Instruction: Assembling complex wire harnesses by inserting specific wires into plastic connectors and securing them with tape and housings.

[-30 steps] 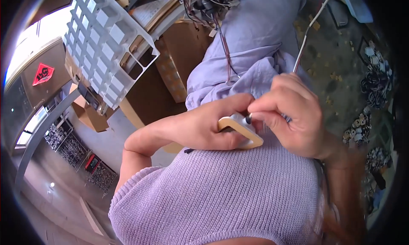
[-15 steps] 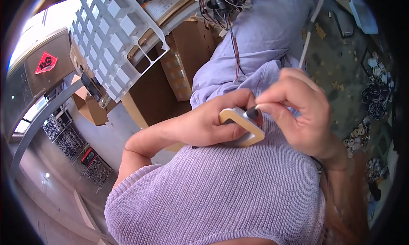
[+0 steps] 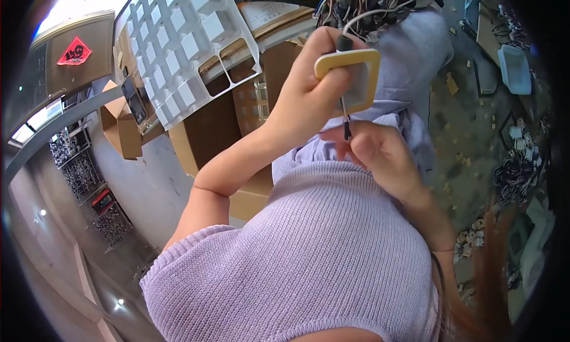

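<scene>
My left hand (image 3: 312,89) is raised in front of my chest. Its fingers are closed on a square white housing with a yellow rim (image 3: 373,83). A white cable (image 3: 380,12) comes from the far right to a black rubber grommet (image 3: 344,43) at the housing's top edge. Below the lower edge hangs a thin cable end with a small black tip (image 3: 347,130). My right hand (image 3: 386,155) is just beneath, beside that tip, its fingers slightly blurred and apart. Whether they touch the tip is hard to see.
A bundle of dark cables (image 3: 362,12) lies on my lap. At left, a white moulded tray (image 3: 190,48) stands above an open cardboard box (image 3: 208,134). A pale blue bin (image 3: 514,70) and coiled cables (image 3: 515,178) are on the littered floor at right.
My left hand has moved up and away with the housing, turning it. My right hand has left the grommet and dropped below the housing. The cable end now hangs out underneath.
</scene>
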A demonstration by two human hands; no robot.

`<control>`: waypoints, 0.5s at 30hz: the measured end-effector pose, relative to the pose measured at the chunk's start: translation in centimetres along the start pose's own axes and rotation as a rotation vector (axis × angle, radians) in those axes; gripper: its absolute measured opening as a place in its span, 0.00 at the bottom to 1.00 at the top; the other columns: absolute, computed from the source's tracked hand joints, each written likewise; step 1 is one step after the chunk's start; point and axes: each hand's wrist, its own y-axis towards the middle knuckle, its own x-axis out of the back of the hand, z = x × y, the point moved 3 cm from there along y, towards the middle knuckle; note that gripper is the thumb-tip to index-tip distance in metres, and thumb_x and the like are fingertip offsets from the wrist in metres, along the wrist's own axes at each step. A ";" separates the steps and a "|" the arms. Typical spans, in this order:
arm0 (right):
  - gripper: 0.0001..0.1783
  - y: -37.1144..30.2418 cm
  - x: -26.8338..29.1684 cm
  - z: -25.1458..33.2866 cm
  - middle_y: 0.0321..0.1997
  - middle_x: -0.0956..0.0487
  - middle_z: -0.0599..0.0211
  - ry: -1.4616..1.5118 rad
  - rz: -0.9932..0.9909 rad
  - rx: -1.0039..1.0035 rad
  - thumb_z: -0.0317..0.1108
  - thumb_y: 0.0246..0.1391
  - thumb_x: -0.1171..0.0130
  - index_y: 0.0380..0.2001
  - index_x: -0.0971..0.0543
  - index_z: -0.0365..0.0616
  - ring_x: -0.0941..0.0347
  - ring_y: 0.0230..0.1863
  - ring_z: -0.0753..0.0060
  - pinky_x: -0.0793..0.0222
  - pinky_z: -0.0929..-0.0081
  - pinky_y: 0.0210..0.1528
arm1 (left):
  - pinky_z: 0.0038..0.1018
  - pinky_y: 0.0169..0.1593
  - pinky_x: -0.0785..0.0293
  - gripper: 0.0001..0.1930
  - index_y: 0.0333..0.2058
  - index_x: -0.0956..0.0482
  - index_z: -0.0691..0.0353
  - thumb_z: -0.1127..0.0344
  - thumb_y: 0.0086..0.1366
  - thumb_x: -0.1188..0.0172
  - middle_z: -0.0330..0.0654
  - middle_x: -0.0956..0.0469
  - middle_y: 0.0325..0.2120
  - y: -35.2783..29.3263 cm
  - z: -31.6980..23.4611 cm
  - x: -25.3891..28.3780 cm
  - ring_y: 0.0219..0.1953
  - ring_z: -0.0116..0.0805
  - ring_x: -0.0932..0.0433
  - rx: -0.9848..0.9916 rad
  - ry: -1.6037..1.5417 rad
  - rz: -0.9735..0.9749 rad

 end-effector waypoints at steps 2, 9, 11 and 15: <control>0.21 0.4 -0.4 -0.2 0.26 0.23 0.74 0.121 -0.002 0.041 0.45 0.62 0.44 0.37 0.21 0.33 0.32 0.27 0.85 0.35 0.82 0.30 | 0.22 0.48 0.32 0.12 0.45 0.32 0.63 0.74 0.63 0.54 0.36 0.28 0.38 -0.1 0.2 -0.5 0.41 0.22 0.31 -0.039 -0.012 0.011; 0.11 -0.6 -1.0 -0.9 0.26 0.20 0.71 -0.062 -0.115 0.190 0.34 0.59 0.40 0.30 0.17 0.36 0.31 0.24 0.86 0.35 0.84 0.28 | 0.30 0.39 0.19 0.15 0.47 0.28 0.67 0.65 0.64 0.46 0.45 0.22 0.36 -0.8 0.3 -0.8 0.35 0.33 0.19 0.488 -0.448 -0.033; 0.09 -0.6 -0.8 -1.3 0.26 0.19 0.69 -0.139 -0.117 0.234 0.32 0.57 0.37 0.29 0.17 0.35 0.28 0.25 0.83 0.32 0.82 0.28 | 0.33 0.40 0.18 0.16 0.46 0.28 0.69 0.64 0.64 0.43 0.48 0.21 0.36 -1.0 0.7 -0.8 0.36 0.37 0.19 0.560 -0.501 -0.041; 0.09 -0.4 -0.8 -1.6 0.25 0.19 0.65 -0.270 -0.142 0.337 0.32 0.53 0.35 0.29 0.18 0.34 0.24 0.25 0.79 0.30 0.80 0.28 | 0.33 0.40 0.18 0.16 0.46 0.28 0.69 0.65 0.63 0.43 0.48 0.21 0.36 -1.2 1.1 -0.7 0.36 0.36 0.18 0.569 -0.489 -0.047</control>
